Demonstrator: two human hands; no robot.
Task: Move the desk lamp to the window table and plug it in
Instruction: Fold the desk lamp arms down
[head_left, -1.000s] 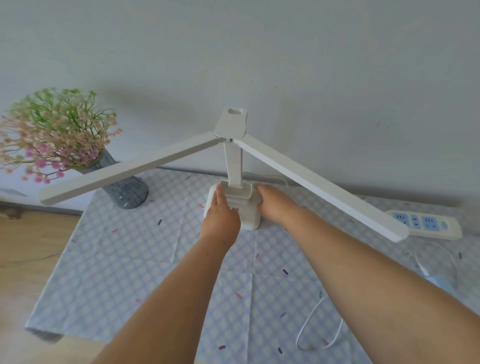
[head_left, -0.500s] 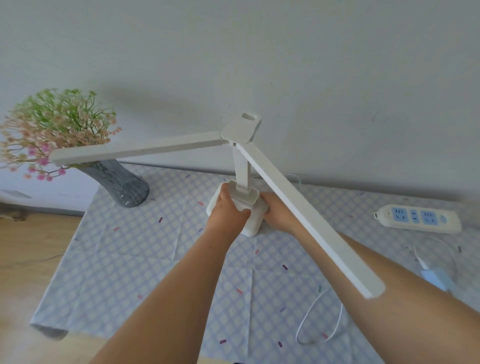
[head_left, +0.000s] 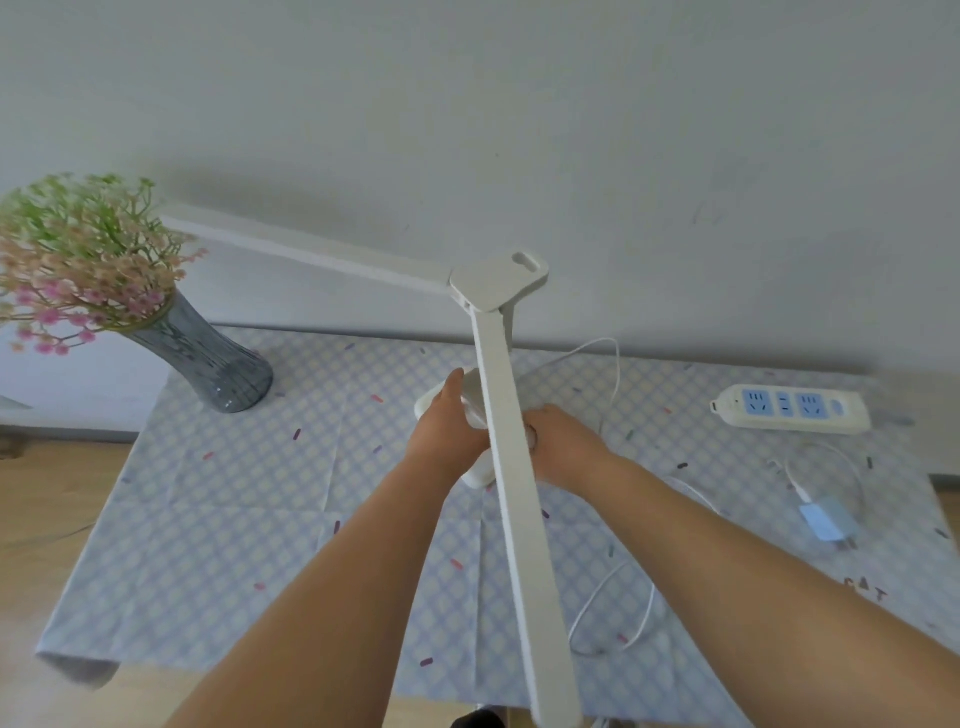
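Fingers (head_left: 454, 385) of left hand (head_left: 447, 434) and right hand (head_left: 563, 447) clamp desk lamp base (head_left: 427, 404), presumably steadying wide arms; power strip (head_left: 789, 411) three o'clock.

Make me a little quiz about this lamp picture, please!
1. True or false: the left hand and the right hand both hold the desk lamp by its base.
2. What stands on the tablecloth at its far-left corner? A) a teapot B) a vase of flowers C) a book
3. Fill in: the plug lying near the power strip is coloured ____.

Key: 1 true; 2 B; 3 blue.
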